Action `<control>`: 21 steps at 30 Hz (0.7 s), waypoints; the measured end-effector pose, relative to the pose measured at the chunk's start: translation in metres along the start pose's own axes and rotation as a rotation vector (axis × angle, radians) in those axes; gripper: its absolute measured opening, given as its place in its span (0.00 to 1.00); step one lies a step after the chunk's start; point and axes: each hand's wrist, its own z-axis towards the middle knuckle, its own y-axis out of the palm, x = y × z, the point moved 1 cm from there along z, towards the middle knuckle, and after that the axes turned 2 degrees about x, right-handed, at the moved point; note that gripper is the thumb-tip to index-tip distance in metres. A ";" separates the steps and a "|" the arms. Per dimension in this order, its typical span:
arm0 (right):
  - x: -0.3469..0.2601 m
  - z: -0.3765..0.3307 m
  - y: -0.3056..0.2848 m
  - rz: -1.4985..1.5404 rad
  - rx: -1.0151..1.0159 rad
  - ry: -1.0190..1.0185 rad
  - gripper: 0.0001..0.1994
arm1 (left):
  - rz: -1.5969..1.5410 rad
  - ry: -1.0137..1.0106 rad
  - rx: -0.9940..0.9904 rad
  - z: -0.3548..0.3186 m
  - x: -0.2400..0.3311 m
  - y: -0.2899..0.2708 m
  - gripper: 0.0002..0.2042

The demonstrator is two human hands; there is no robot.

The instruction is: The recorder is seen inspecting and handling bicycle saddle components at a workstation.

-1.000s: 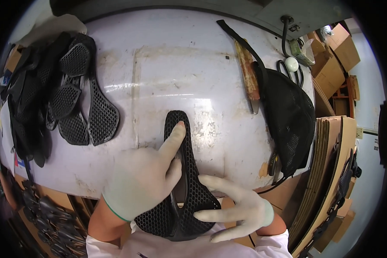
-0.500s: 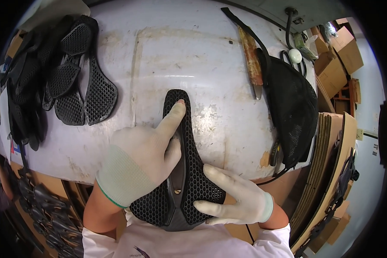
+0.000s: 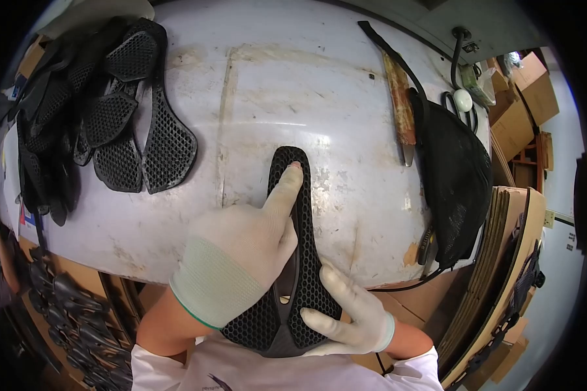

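Note:
A black bicycle saddle [image 3: 306,287] with honeycomb padding lies nose-away in front of my body, its wide rear close to my shirt. My left hand [image 3: 241,244], in a pale knit glove, rests over the saddle's left side. Its index finger stretches along the nose, the bare fingertip pressing near the front end, while the other fingers curl at the central slot. On the right rear wing sits my gloved right hand [image 3: 355,313], gripping the edge with fingers apart on the padding. Part of the left wing is hidden under my left wrist.
Several black honeycomb saddles [image 3: 169,150] are piled at the table's left. On the right lie a tool with a wrapped handle [image 3: 398,98], a black mesh bag [image 3: 460,189] and a dark-handled tool [image 3: 428,244]. Cardboard sheets [image 3: 476,287] stand beyond. Another person's arm [image 3: 5,254] shows far left.
The whole view has shifted, so table and piled saddles appear further right. The left index finger stays on the nose; the right hand remains on the rear wing, its fingers slightly closer to the edge.

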 end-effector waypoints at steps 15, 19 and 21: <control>-0.001 0.016 -0.003 -0.422 0.045 -0.200 0.18 | -0.141 0.052 -0.015 0.002 -0.008 -0.003 0.29; -0.001 0.019 -0.006 -0.407 0.003 -0.178 0.19 | -0.384 0.148 0.055 -0.013 -0.025 -0.002 0.27; -0.001 0.016 -0.011 -0.409 0.012 -0.162 0.19 | -0.326 0.183 -0.131 -0.032 -0.027 -0.028 0.28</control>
